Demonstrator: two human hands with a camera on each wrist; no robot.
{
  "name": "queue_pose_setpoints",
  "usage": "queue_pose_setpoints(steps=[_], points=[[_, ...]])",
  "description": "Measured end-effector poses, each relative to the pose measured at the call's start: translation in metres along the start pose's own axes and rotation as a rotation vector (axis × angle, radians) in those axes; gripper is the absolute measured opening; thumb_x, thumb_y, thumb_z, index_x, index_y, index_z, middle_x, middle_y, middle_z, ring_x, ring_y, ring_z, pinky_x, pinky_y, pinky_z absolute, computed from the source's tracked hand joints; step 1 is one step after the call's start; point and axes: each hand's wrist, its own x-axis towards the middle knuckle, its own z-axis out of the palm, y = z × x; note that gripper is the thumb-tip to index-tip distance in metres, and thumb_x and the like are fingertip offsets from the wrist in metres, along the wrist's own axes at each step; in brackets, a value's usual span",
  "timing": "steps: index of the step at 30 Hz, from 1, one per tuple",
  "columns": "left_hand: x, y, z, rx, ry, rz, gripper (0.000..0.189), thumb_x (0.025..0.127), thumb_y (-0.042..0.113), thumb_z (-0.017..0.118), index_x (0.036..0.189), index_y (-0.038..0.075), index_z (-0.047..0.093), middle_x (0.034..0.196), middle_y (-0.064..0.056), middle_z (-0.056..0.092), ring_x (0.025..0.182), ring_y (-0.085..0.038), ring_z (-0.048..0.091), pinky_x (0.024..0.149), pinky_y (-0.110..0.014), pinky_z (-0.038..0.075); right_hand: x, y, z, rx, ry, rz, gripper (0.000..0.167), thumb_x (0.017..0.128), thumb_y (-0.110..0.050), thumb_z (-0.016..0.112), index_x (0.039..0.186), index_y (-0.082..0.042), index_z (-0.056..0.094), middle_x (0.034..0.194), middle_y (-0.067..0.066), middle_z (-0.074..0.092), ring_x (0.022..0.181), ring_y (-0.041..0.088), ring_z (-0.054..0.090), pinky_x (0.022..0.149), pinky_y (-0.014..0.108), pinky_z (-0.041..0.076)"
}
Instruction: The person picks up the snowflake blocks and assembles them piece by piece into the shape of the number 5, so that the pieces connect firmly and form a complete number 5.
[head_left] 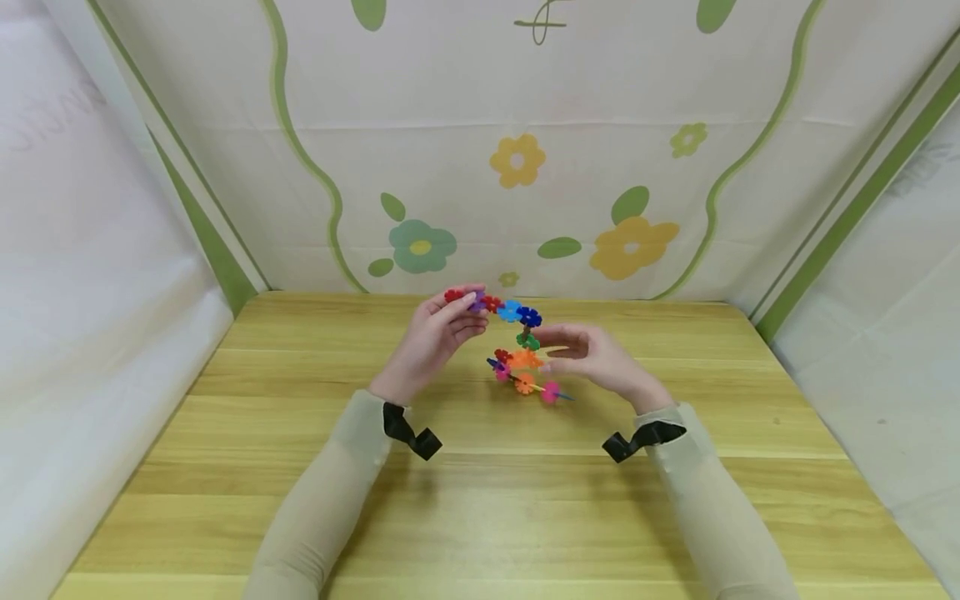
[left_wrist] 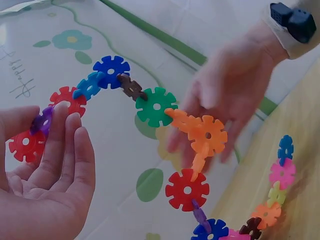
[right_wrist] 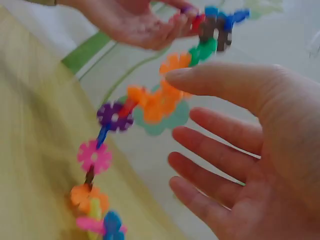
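Observation:
A chain of interlocking snowflake discs in many colours hangs in a curve above the table. My left hand pinches it near one end, at a purple disc between thumb and fingers, with a red disc on either side. From there the chain runs through blue, brown and green discs to orange discs, then down to its lower end with a pink disc. My right hand is beside the middle of the chain, fingers spread and loose; its thumb overlaps an orange disc in the right wrist view.
The wooden table stretches under both arms. Behind it stands a white cloth backdrop printed with flowers and leaves, and white cloth walls rise at both sides. Each wrist has a black strap.

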Motion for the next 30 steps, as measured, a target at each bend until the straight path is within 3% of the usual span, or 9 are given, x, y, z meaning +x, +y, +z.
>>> queue_pose_setpoints(steps=[3,6,13,17,21,25,30], points=[[0.002,0.001,-0.002,0.004,-0.020,-0.017,0.025,0.105,0.011,0.057,0.125,-0.002,0.064,0.100,-0.011,0.069,0.091,-0.022,0.067,0.090,-0.033,0.055,0.003,0.015,-0.003,0.009,-0.066,0.064,0.053,0.094,-0.004,0.071,0.144,-0.001,0.053,0.143,0.018,0.055,0.132,0.041,0.051,0.102,0.037,0.049],[0.003,0.002,-0.004,0.008,-0.045,-0.029,0.027,0.104,0.010,0.057,0.127,-0.002,0.063,0.100,-0.011,0.069,0.091,-0.022,0.067,0.090,-0.033,0.055,0.005,0.023,-0.003,0.053,-0.112,0.075,0.052,0.096,-0.001,0.067,0.145,0.002,0.051,0.145,0.021,0.052,0.130,0.043,0.051,0.102,0.039,0.049],[0.009,0.005,-0.009,-0.006,-0.066,-0.050,0.026,0.105,0.008,0.052,0.128,0.001,0.063,0.097,-0.009,0.069,0.087,-0.019,0.067,0.086,-0.030,0.056,0.006,0.016,0.002,0.078,-0.122,0.048,0.054,0.093,-0.017,0.075,0.142,-0.002,0.056,0.151,0.016,0.047,0.131,0.039,0.052,0.102,0.044,0.049],[0.012,0.006,-0.011,-0.001,-0.065,-0.054,0.032,0.105,0.007,0.052,0.136,0.000,0.057,0.098,-0.010,0.068,0.087,-0.019,0.066,0.087,-0.030,0.056,0.007,0.010,0.008,0.081,-0.065,0.028,0.039,0.095,-0.017,0.074,0.130,-0.002,0.067,0.147,0.013,0.052,0.128,0.037,0.055,0.101,0.052,0.049],[0.015,0.004,-0.008,0.011,-0.054,-0.059,0.045,0.105,0.006,0.054,0.147,-0.002,0.044,0.104,-0.011,0.066,0.090,-0.019,0.067,0.088,-0.030,0.056,0.010,0.006,0.018,0.087,0.009,-0.030,0.022,0.095,-0.013,0.074,0.114,0.000,0.074,0.133,0.014,0.063,0.120,0.035,0.060,0.096,0.047,0.053],[0.018,0.004,-0.003,0.036,-0.025,-0.051,0.056,0.104,0.007,0.056,0.155,0.001,0.034,0.111,-0.012,0.064,0.091,-0.018,0.067,0.089,-0.030,0.055,0.011,0.003,0.029,0.087,0.077,-0.098,0.016,0.094,-0.010,0.075,0.106,0.001,0.077,0.120,0.014,0.070,0.111,0.035,0.065,0.089,0.040,0.057],[0.018,0.003,0.003,0.103,-0.005,-0.026,0.059,0.103,0.008,0.059,0.156,0.004,0.033,0.118,-0.014,0.063,0.092,-0.019,0.067,0.095,-0.036,0.053,0.014,0.001,0.040,0.002,0.196,-0.159,0.012,0.093,-0.009,0.077,0.103,-0.004,0.079,0.108,0.007,0.075,0.102,0.029,0.068,0.092,0.045,0.054]])
